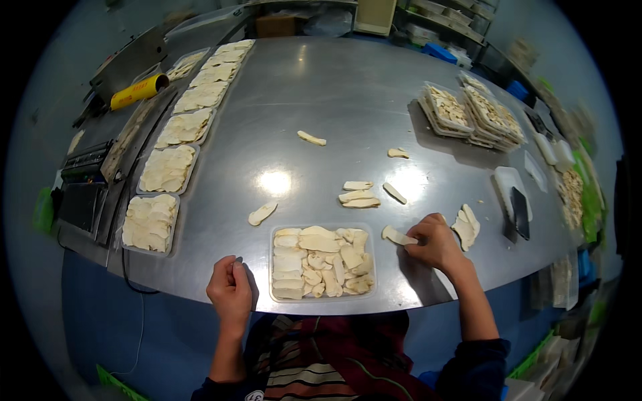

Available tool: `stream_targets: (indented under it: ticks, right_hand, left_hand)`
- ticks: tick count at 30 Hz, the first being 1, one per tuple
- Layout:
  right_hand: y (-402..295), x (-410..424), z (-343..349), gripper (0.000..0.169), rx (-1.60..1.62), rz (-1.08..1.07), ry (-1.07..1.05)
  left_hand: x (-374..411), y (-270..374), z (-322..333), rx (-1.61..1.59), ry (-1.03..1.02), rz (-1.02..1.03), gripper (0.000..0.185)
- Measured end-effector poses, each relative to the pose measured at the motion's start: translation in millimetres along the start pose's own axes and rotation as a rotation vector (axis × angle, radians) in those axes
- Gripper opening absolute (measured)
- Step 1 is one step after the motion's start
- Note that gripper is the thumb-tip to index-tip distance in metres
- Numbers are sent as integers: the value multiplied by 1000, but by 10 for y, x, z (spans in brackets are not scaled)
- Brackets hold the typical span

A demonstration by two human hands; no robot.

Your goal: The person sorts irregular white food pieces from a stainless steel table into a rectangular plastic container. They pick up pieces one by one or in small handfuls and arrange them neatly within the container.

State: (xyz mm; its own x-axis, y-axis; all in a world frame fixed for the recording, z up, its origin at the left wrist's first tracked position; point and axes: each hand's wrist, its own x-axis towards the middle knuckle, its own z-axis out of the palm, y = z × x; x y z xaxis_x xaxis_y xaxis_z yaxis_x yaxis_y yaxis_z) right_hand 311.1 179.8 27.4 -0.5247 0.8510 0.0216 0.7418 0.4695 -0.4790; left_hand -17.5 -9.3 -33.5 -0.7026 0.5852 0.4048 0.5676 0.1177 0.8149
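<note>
A clear plastic tray [371, 260] stands near the front edge of the steel table, filled with pale sliced mushrooms; larger slices lie in rows at its left and top, smaller pieces at its middle and right. My right hand [435, 244], right of the tray, pinches a long mushroom slice [396, 235] by one end just above the table. Left of the tray, my left hand [229, 285] is curled at the table edge, with a small dark thing at its fingertips that I cannot make out. Loose slices [359, 195] lie beyond the tray, and a broader piece [466, 227] lies right of my right hand.
Filled trays [168, 169] line the table's left side. Stacked trays of mushroom pieces [451, 113] stand at the back right. A white tray [506, 188] with a dark object leaning on it is at the right. A yellow tube [138, 92] lies on the equipment at the left.
</note>
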Motion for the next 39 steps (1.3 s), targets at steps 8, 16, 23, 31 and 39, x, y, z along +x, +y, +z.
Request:
stream_targets:
  ticks: [8, 16, 23, 31, 39]
  right_hand:
    - [-129, 88, -145, 22, 75, 115, -159]
    - [-65, 973, 155, 28, -27, -158, 162]
    - [-409, 1167, 194, 22, -2, 123, -173]
    - [-318, 1042, 293, 20, 144, 187, -96]
    - [-776, 523, 265, 17, 134, -72, 184]
  left_hand:
    - [-15, -68, -11, 11, -9, 2, 9]
    - [1, 8, 15, -2, -25, -42, 10]
    - [-22, -11, -7, 6, -19, -89, 9]
    - [-12, -32, 9, -5, -12, -41, 9]
    - [-3, -37, -11, 13, 0, 4, 10]
